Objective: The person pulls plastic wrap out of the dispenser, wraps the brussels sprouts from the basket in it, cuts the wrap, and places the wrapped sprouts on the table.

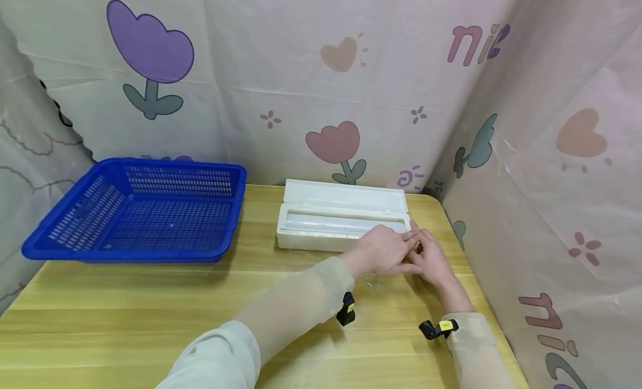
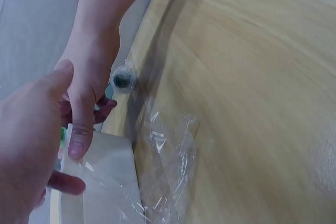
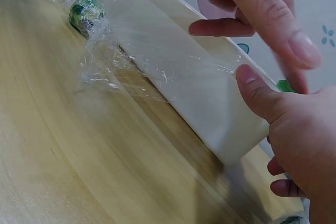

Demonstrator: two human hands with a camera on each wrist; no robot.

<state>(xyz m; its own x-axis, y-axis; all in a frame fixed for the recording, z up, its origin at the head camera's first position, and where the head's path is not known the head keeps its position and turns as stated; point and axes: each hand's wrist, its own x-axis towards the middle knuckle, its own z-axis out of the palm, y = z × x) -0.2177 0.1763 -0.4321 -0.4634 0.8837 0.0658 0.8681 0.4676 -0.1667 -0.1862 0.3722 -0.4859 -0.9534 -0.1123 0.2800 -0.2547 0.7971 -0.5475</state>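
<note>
A white cling film box (image 1: 316, 242) stands with its lid raised, a roll of film (image 1: 331, 224) inside. My right hand (image 1: 432, 261) holds the box's right end, thumb on the front rim and fingers around the end. Over that end reaches my left hand (image 1: 382, 249), fingers mostly extended, one fingertip beside a small green piece (image 3: 285, 85) at the rim. Clear film (image 2: 173, 166) drapes crumpled down the box front onto the table. Close to the film lies a round green item (image 3: 85, 15) in clear wrap. Another wrapped item (image 2: 124, 78) sits beside my right hand.
A blue plastic basket (image 1: 228, 252) stands on the left of the wooden table (image 1: 125, 316). A patterned cloth (image 1: 251, 54) hangs behind the table and along its right side. The box's raised lid (image 1: 346, 195) leans back near the rear edge.
</note>
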